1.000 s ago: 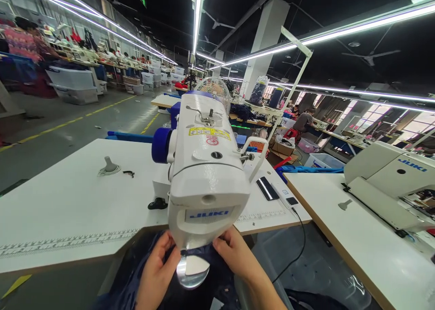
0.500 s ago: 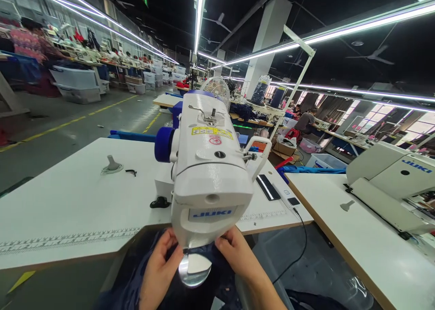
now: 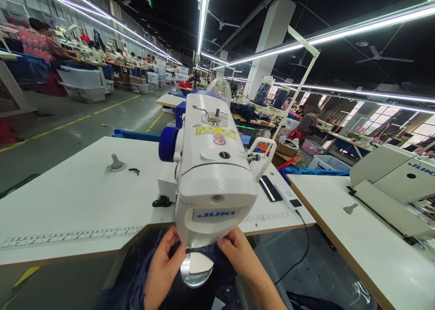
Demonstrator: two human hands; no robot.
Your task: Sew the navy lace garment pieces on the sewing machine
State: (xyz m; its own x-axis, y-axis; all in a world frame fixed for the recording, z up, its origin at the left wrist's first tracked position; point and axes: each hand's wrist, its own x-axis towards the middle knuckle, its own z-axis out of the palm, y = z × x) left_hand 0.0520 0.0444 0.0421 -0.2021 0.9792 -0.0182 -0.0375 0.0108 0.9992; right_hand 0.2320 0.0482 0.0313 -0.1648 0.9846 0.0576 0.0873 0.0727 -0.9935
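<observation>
A white JUKI sewing machine (image 3: 215, 178) with a blue handwheel fills the middle of the view. Dark navy fabric (image 3: 132, 269) hangs below its head and spreads over my lap. My left hand (image 3: 165, 262) pinches the fabric to the left of the machine's lower end. On the other side my right hand (image 3: 239, 255) grips the fabric too, its fingertips partly hidden behind the machine head. Between the hands sits a round shiny metal plate (image 3: 196, 270) with a white piece on it. The needle area is hidden by the head.
A white table (image 3: 84, 192) with a printed ruler edge lies left. A phone (image 3: 270, 188) and a corded device (image 3: 292, 202) rest at right. Beyond stands another machine (image 3: 394, 196) on its table. A clear plastic bin (image 3: 326, 264) is below right. Other people work farther back.
The whole view has shifted slightly, so the machine and tables appear a little farther right. Both hands keep their hold on the fabric in nearly the same place.
</observation>
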